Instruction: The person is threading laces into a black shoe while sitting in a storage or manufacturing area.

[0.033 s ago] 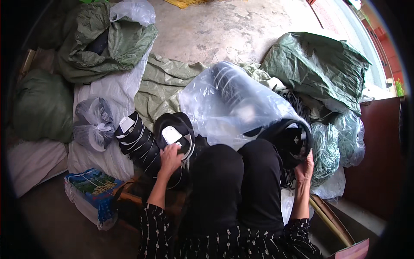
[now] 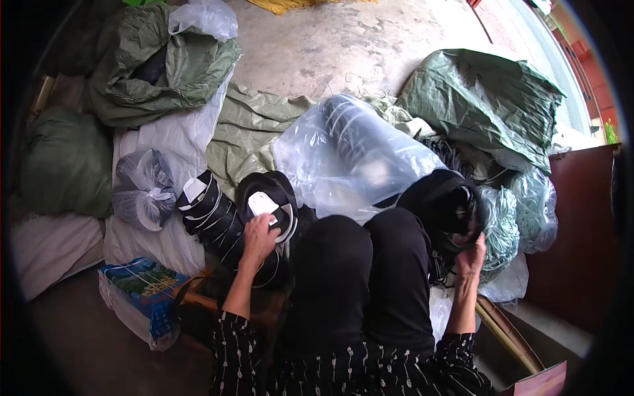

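By R knee (image 2: 397,232), R hand (image 2: 470,257) holds blk hat (image 2: 437,197) (partly blurred).

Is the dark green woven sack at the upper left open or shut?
Open. The dark green woven sack gapes in loose folds, with a dark item showing inside its mouth.

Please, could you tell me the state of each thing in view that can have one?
Left hand: at the white insert's edge; grip unclear
Right hand: gripping the black rounded item
Black rounded item: held, partly blurred
Upper-left green sack: mouth open
Small clear bag: knotted, filled
Large clear plastic: wrinkled, spread out
Upper-right green sack: crumpled
Pale green cords: bunched
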`<state>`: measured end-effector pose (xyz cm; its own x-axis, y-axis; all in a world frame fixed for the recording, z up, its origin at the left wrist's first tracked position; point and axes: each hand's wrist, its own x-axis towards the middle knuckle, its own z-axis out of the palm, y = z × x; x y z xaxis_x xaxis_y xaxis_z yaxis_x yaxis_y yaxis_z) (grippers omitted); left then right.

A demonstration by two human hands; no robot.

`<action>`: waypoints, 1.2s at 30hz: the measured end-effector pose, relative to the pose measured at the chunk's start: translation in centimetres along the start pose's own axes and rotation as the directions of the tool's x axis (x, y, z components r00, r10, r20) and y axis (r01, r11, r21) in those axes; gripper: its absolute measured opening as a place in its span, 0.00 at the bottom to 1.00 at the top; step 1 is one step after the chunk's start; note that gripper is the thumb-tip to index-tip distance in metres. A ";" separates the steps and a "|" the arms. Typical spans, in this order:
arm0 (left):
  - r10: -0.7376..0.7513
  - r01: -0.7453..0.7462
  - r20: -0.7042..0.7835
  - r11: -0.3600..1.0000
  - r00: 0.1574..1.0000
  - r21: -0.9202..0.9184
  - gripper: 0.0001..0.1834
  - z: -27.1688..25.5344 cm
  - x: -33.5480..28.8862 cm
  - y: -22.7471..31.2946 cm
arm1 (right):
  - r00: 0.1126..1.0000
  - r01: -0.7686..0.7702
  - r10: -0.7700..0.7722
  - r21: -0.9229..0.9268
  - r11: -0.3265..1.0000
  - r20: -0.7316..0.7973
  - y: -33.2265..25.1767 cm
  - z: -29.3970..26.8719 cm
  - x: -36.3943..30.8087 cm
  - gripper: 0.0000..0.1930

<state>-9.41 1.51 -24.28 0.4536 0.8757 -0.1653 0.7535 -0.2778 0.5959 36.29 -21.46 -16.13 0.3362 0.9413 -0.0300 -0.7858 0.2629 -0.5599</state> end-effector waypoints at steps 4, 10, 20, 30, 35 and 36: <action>0.162 -0.210 -0.206 0.948 0.965 -0.241 0.16 -7.3 1.7 8.4 | 0.864 0.246 -0.354 -0.312 0.918 -0.359 -5.7 5.9 1.7 0.16; 0.362 -0.188 -0.017 0.443 0.932 -0.876 0.43 -13.6 -1.5 19.4 | 0.996 0.090 -0.091 -0.077 0.993 -0.011 -5.0 11.1 3.7 0.15; 0.083 0.099 0.121 0.235 0.989 -0.967 0.17 -10.6 -10.7 18.1 | 0.924 -0.369 0.363 -0.532 0.762 -0.120 11.5 16.6 10.0 0.15; 0.131 -0.222 -0.230 0.873 0.964 -0.435 0.20 -7.1 -12.5 17.0 | 0.941 0.313 0.066 -0.928 0.202 0.332 8.9 21.5 5.5 0.22; 0.153 -0.267 -0.259 0.828 0.954 -0.493 0.23 -5.9 -14.1 17.0 | 0.980 0.194 0.048 -0.979 -0.067 0.191 9.1 20.7 3.0 0.23; 0.151 -0.224 -0.191 0.862 0.970 -0.454 0.23 -5.8 -14.0 17.0 | 0.998 0.063 -0.009 -0.980 -0.190 0.066 9.4 20.9 2.7 0.24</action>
<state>-5.71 -13.14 -7.26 0.4630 0.8828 0.0799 0.3320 -0.2563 0.9078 18.98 -12.04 -4.14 0.3083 0.9508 0.0296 0.6789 -0.1981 -0.7070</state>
